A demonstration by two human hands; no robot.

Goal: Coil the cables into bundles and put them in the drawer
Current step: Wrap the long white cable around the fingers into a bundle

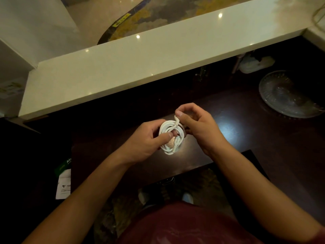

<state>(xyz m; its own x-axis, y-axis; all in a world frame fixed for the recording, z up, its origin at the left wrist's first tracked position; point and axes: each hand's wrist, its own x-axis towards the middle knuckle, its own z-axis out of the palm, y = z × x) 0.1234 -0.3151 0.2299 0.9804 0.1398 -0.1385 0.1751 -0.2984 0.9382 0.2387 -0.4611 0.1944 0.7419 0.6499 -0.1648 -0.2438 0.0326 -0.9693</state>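
Observation:
A white cable (169, 136), wound into a small round coil, hangs above the dark wooden desk (237, 124) at the middle of the view. My left hand (147, 140) grips the coil's left side, thumb pressed across the loops. My right hand (195, 124) pinches the cable's free end at the top of the coil between thumb and forefinger. A plug end points down at the coil's lower right. No drawer is in view.
A raised cream counter ledge (140, 64) runs across behind the desk. A clear glass dish (288, 95) sits at the right, with a white power strip (255, 64) behind it. A green and white paper (64, 176) lies at the lower left.

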